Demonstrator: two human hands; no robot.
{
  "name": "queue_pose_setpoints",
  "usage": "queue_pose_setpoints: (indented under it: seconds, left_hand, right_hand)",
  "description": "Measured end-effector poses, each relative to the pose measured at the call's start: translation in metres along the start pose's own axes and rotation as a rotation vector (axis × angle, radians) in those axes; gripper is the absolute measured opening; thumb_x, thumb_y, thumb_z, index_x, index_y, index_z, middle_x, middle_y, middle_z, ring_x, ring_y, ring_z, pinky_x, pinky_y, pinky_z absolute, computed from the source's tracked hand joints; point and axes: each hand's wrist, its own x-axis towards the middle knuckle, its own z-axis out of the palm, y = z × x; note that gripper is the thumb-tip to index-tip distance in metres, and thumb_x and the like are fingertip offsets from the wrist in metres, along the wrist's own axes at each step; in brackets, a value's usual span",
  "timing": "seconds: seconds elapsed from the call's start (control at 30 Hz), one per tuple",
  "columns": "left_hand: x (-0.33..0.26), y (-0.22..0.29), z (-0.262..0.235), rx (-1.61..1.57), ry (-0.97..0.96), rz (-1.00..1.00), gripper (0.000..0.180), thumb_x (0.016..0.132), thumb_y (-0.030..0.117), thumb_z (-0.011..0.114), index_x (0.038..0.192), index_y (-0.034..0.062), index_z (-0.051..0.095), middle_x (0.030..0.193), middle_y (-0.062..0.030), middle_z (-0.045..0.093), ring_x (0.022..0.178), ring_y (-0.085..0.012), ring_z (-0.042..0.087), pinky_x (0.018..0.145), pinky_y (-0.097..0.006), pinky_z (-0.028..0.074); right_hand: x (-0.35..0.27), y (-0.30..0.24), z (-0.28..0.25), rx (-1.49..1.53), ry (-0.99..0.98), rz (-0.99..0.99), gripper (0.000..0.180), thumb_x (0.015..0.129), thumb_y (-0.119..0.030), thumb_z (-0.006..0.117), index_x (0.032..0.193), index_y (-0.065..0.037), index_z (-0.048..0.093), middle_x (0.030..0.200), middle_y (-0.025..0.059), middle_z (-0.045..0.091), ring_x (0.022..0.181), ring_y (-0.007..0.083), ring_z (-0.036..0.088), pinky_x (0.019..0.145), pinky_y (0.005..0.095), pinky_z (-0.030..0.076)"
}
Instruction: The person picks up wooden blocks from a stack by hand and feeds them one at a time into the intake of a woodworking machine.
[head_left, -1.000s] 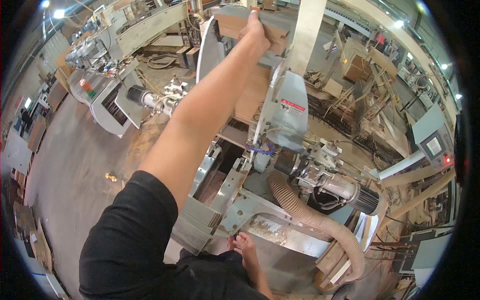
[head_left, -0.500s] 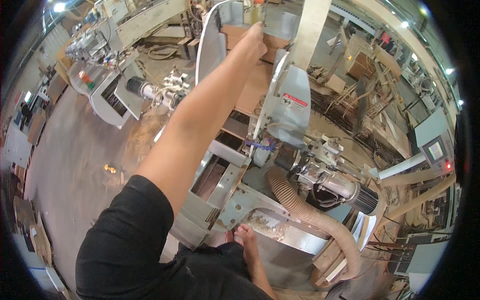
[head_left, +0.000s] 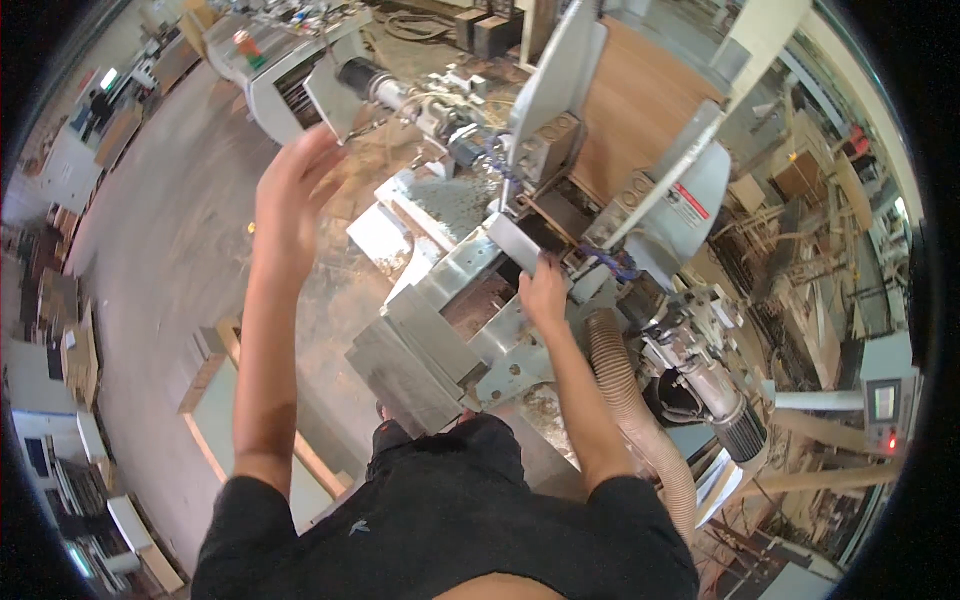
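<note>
My left hand is raised over the floor at the left, its fingers loosely stretched, slightly blurred and empty. Nearer the middle, my right hand grips the end of a pale grey metal bar that crosses the machine; part of its fingers is hidden. Beyond the bar, a brown wooden panel stands between two grey guards, the left guard and the right guard. A grey metal bed lies right in front of my body.
Motor units flank the machine, one at the left and one at the right. A ribbed hose curves down on my right. A control panel stands far right. Framed boards lie on the floor at left.
My left hand has come back from the far panel and swung left. My right hand has risen from beside my body to the grey bar. The view has shifted.
</note>
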Motion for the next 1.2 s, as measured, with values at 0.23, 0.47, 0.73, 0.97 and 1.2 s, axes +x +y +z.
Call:
queue_pose_setpoints:
  seconds: [0.23,0.47,0.73,0.97,1.2]
  left_hand:
    - [-0.168,-0.133,-0.182,-0.077,0.627,-0.399,0.037,0.089,0.041,0.052,0.111,0.0114,0.057,0.109,-0.0025,0.059,0.103,-0.0177,0.055,0.087,-0.036,0.038]
    - [-0.275,-0.22,-0.144,-0.281,0.537,-0.722,0.052,0.09,0.048,0.051,0.122,0.0074,0.046,0.123,-0.0074,0.053,0.113,-0.0186,0.05,0.094,-0.037,0.038]
    - [-0.243,-0.201,-0.078,0.113,0.324,-0.637,0.069,0.088,0.036,0.059,0.133,-0.0084,0.034,0.134,-0.0218,0.043,0.125,-0.0224,0.041,0.101,-0.032,0.035]
    - [-0.237,-0.195,-0.041,-0.132,0.068,-0.866,0.076,0.09,0.048,0.05,0.142,0.0017,0.019,0.145,-0.018,0.027,0.133,-0.0298,0.027,0.102,-0.047,0.028]
    - [-0.237,-0.186,-0.02,-0.271,-0.014,-0.943,0.071,0.093,0.042,0.048,0.142,0.0056,0.012,0.146,-0.017,0.024,0.133,-0.0315,0.026,0.103,-0.054,0.025]
  right_hand:
    - [0.087,0.006,0.042,-0.338,-0.294,0.064,0.019,0.082,-0.014,0.054,0.094,-0.001,0.06,0.1,0.0226,0.063,0.097,0.0381,0.061,0.082,0.0485,0.049]
    - [0.034,-0.065,-0.014,-0.134,-0.368,-0.199,0.02,0.078,-0.016,0.063,0.094,-0.004,0.06,0.088,0.019,0.065,0.087,0.0357,0.063,0.073,0.0443,0.049]
    - [-0.035,-0.09,0.014,0.425,-0.621,-0.199,0.022,0.077,-0.014,0.064,0.093,0.0,0.066,0.084,0.0159,0.067,0.079,0.0284,0.065,0.071,0.035,0.049]
    - [-0.095,-0.09,0.012,0.344,-0.248,-0.225,0.036,0.085,-0.032,0.062,0.099,0.001,0.065,0.085,0.0176,0.065,0.078,0.0336,0.062,0.078,0.0385,0.048]
    - [-0.204,-0.072,-0.021,0.736,-0.693,0.467,0.053,0.09,-0.042,0.055,0.118,0.003,0.056,0.119,0.0205,0.057,0.113,0.0275,0.053,0.095,0.0348,0.04]
